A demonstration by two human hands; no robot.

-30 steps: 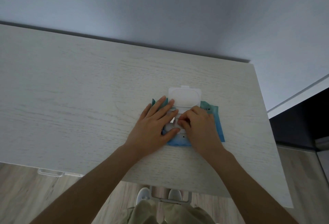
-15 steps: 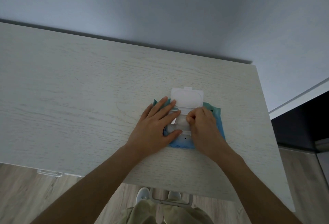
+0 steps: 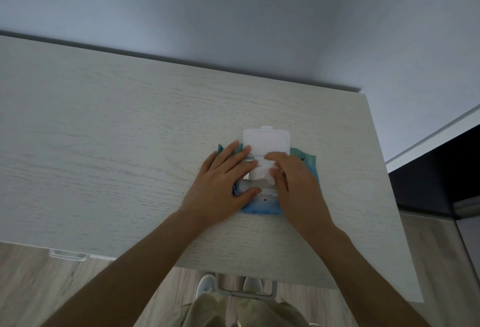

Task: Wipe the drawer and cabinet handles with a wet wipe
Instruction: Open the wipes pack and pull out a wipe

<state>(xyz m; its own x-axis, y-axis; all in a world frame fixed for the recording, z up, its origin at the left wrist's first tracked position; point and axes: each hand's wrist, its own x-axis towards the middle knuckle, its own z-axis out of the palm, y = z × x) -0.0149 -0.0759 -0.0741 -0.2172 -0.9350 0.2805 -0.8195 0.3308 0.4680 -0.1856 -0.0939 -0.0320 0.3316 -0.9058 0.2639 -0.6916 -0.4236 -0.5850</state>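
The right hand (image 3: 293,183) has its fingertips curled in a pinching grip around a white wet wipe (image 3: 261,172), which bunches up out of the opening in the middle of a wipe pack (image 3: 307,161). The thumb and first fingers close on the right edge of the crumpled wipe; the rest of the hand lies over the right half of the pack.

The left hand (image 3: 223,183) lies flat on the left half of the pack with fingers straight and spread, pressing down. Its fingertips reach toward the opening and its thumb rests along the near edge of the white frame around it. It grips nothing.

The pack is blue and teal, lying flat, with its white plastic lid (image 3: 266,140) flipped open and pointing away from the person.

The pack sits on a pale, wood-grained table (image 3: 104,144), toward its right side, which stands against a plain light wall (image 3: 233,14).

At the table's near edge, two handles stick out from the front: a clear one (image 3: 68,256) at lower left and a pale one (image 3: 246,291) below the hands. Beneath are wood flooring (image 3: 26,287), light shoes (image 3: 206,283) and beige clothing (image 3: 233,311).
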